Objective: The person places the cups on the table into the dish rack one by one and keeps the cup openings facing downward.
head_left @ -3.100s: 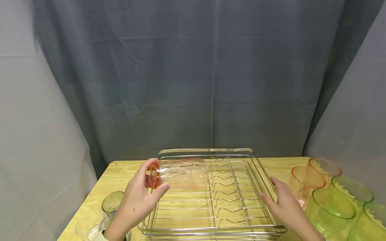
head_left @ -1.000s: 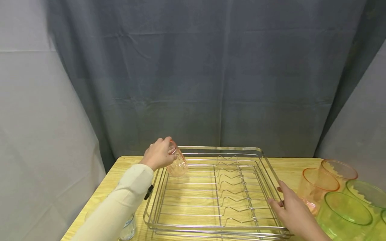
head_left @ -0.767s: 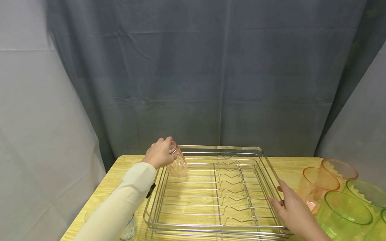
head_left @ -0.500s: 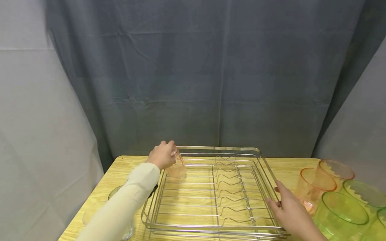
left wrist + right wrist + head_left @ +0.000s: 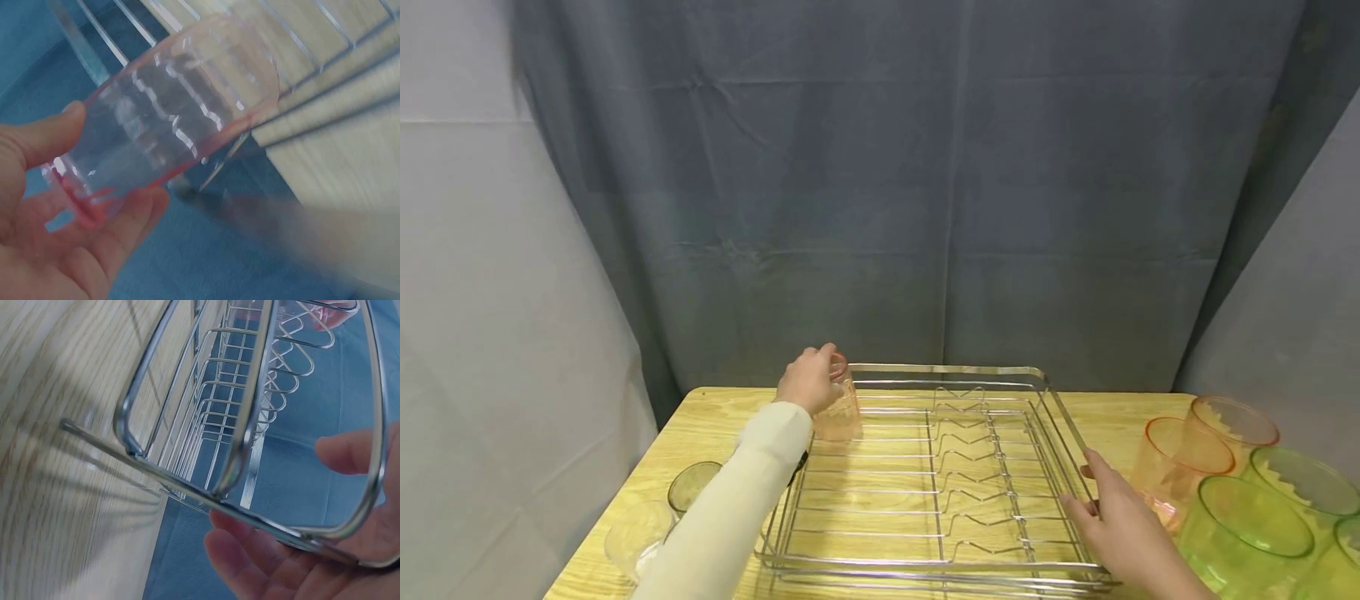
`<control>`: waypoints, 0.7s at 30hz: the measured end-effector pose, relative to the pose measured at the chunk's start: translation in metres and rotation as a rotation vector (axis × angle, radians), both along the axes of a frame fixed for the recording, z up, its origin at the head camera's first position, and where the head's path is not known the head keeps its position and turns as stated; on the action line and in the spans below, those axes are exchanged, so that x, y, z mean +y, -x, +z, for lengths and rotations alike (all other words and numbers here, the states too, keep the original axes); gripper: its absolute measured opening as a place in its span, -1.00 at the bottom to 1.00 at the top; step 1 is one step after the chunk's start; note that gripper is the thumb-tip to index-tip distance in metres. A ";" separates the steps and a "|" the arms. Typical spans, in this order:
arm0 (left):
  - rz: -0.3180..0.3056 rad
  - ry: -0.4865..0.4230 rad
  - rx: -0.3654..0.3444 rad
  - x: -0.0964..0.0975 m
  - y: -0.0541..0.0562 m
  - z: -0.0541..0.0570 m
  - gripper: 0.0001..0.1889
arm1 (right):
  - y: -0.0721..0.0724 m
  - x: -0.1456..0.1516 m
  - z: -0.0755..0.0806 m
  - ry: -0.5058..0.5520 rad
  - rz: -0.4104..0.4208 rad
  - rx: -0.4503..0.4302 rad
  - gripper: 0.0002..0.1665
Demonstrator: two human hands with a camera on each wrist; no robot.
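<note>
My left hand holds a clear pink tumbler by its redder end, over the far left corner of a wire dish rack. The tumbler stands nearly upright in the head view, redder end on top. The left wrist view shows thumb and fingers around that end of the tumbler, its other end against or just over the wires; contact cannot be told. My right hand grips the rack's right side rail. In the right wrist view, thumb and fingers lie on opposite sides of the rack's metal frame.
Several large tumblers, orange and green, stand right of the rack. A dark-tinted glass and a clear glass are at the left, partly behind my sleeve. A grey curtain hangs behind the wooden table.
Earlier the left hand held the tumbler sideways above the rack's left side. It has since moved to the far left corner and turned more upright. The right hand stays on the rail.
</note>
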State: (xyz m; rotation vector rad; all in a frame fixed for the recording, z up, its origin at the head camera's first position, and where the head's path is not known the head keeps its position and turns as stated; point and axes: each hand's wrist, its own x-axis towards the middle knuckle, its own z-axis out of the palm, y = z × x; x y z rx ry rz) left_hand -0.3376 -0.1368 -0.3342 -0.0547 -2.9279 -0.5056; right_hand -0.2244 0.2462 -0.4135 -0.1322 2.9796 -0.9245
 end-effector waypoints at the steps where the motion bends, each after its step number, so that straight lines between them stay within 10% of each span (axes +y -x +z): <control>1: 0.009 -0.018 -0.007 -0.001 -0.001 -0.003 -0.36 | 0.000 -0.001 -0.001 0.008 0.004 -0.009 0.01; 21: 0.074 -0.142 0.024 0.004 -0.023 -0.057 -0.25 | -0.011 0.011 -0.059 0.169 -0.011 -0.237 0.08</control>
